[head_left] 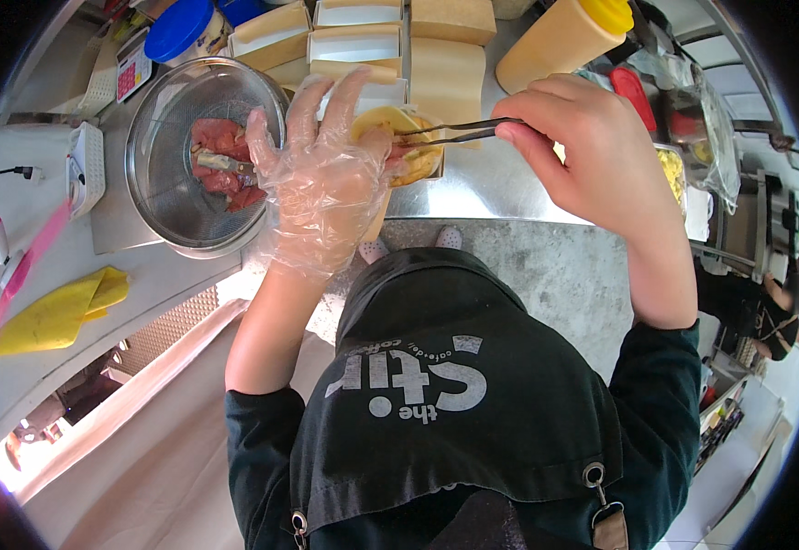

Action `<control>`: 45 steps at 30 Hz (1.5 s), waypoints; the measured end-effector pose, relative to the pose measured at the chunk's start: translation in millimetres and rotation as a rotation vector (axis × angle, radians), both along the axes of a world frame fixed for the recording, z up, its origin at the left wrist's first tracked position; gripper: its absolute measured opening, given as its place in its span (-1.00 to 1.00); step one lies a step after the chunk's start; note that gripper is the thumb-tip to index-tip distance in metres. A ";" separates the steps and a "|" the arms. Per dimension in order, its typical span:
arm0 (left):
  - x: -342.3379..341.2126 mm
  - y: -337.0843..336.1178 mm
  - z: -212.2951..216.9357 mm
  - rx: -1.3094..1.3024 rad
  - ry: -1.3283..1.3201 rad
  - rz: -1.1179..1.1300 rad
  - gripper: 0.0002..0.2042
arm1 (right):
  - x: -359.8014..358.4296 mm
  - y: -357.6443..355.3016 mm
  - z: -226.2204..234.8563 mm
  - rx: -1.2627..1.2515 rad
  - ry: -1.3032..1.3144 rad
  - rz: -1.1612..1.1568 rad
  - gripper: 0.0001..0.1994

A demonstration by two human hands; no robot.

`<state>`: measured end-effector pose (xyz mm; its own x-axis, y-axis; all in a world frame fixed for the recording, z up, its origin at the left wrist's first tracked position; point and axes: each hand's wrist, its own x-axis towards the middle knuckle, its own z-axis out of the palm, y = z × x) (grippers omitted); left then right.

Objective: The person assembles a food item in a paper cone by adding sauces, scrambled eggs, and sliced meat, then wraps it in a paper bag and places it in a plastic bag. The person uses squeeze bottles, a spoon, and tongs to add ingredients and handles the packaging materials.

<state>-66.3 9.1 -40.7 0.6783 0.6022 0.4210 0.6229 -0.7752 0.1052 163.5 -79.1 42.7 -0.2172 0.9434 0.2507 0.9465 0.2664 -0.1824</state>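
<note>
My left hand (321,179), in a clear plastic glove, has its fingers spread, and the thumb rests against a filled bun (416,167). The bun is yellowish-brown with reddish filling, and the hand partly covers it. From the other side my bare right hand (569,137) grips thin dark tongs (468,130), whose tips reach into the bun. Just left of the gloved hand stands a metal mesh strainer (156,174). Inside it lie pink meat slices (220,137) and a small pale-handled utensil (220,162).
Several cardboard boxes (355,46) line the back of the steel counter (518,183). A squeeze bottle (555,46) with a yellow cap stands at back right, near a red lid (633,96). On the left are a blue-lidded tub (184,32) and a yellow cloth (60,312).
</note>
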 end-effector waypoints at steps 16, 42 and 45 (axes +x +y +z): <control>-15.2 6.6 8.4 -0.064 0.029 -0.071 -0.93 | -5.5 3.7 -2.8 0.022 0.006 0.021 -0.87; -69.7 -2.0 34.6 0.037 -0.274 0.238 -0.80 | -7.9 1.8 52.9 0.152 0.100 -0.010 -0.84; -111.0 0.1 36.4 0.142 -0.436 0.423 -0.80 | -27.2 21.3 47.3 0.213 0.185 -0.034 -0.85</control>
<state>-177.3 9.2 -4.3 0.1403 0.6987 0.7015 0.8021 -0.4956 0.3331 136.3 -57.9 90.0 -0.1188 0.8711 0.4765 0.9112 0.2863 -0.2962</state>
